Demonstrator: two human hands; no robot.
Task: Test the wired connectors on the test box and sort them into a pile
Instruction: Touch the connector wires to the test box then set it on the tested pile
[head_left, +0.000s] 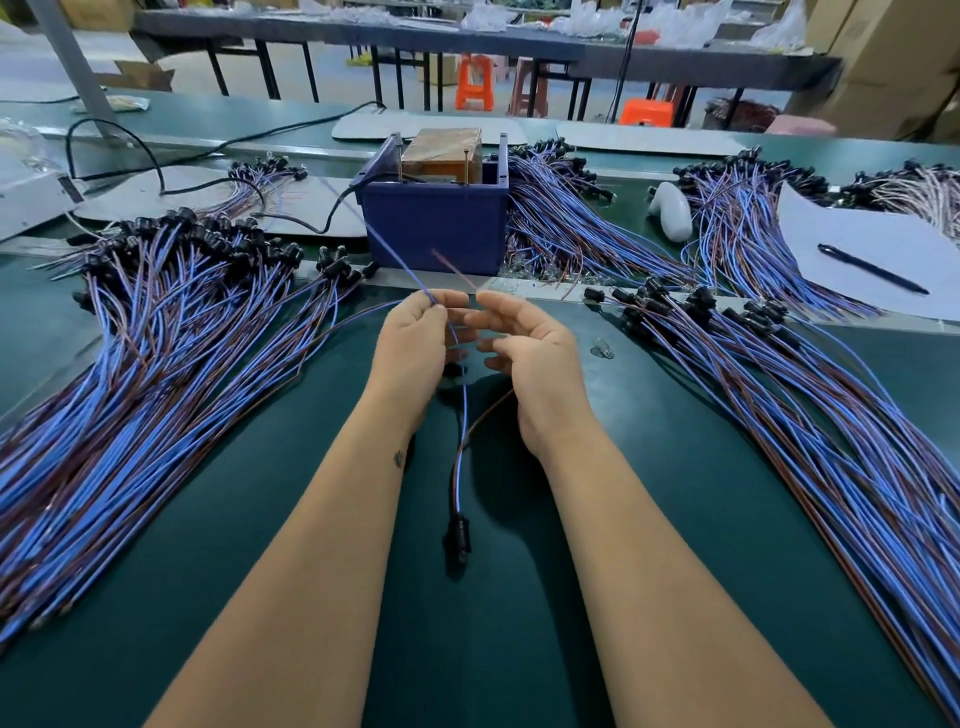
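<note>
even, fairly bright overhead light falls on the green surface (649, 467), with no hard glare. soft dark shadows lie under the forearms and below the dangling black connector (457, 538). the wide-angle lens bends straight lines toward the edges, so the bundles at the left and right sweep outward. the far room is soft and smeared, most at the top right corner. the two wire ends above the hands look blurred.

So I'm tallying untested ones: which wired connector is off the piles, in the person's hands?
The lone wired connector hanging between the forearms: left hand pinches its blue lead, right hand its brown one. All others lie in piles.
</note>
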